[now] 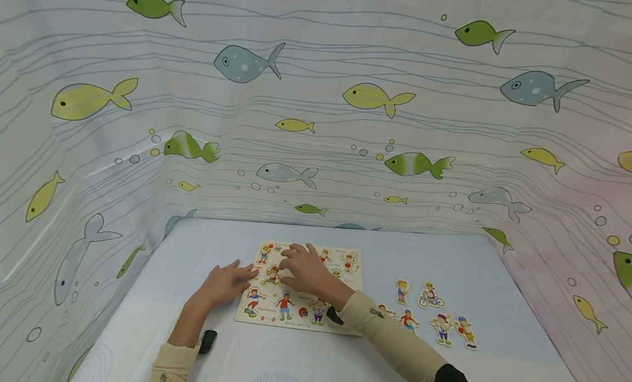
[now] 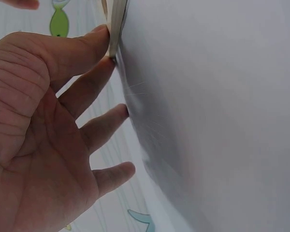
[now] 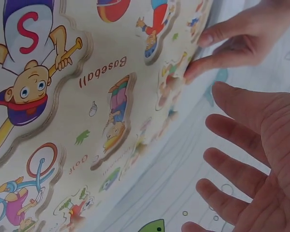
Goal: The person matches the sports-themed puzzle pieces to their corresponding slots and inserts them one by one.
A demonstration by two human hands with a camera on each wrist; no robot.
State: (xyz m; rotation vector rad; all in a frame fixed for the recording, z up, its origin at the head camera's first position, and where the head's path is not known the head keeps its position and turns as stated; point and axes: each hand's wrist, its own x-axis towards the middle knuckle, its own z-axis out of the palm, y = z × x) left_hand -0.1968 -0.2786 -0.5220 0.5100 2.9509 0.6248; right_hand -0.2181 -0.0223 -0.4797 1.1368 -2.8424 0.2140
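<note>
A wooden sports puzzle board (image 1: 264, 325) lies flat on the table, its printed figures labelled with words such as Baseball. My left hand (image 1: 225, 286) is at the board's left edge, thumb and forefinger touching it and the other fingers spread over the cloth. In the left wrist view, the thumb (image 2: 89, 46) meets the board's side (image 2: 117, 24). My right hand (image 1: 303, 269) hovers over the upper middle of the board with parted fingers and nothing between them. It covers several figures in the head view. A baseball figure (image 3: 31, 89) shows large in the right wrist view.
Several loose cut-out figures lie right of the board, among them a cyclist (image 1: 430, 296), a figure in a purple cap (image 1: 442, 330) and a figure with a ball (image 1: 466, 332). A fish-patterned curtain (image 1: 326, 146) surrounds the white-covered table (image 1: 197, 245).
</note>
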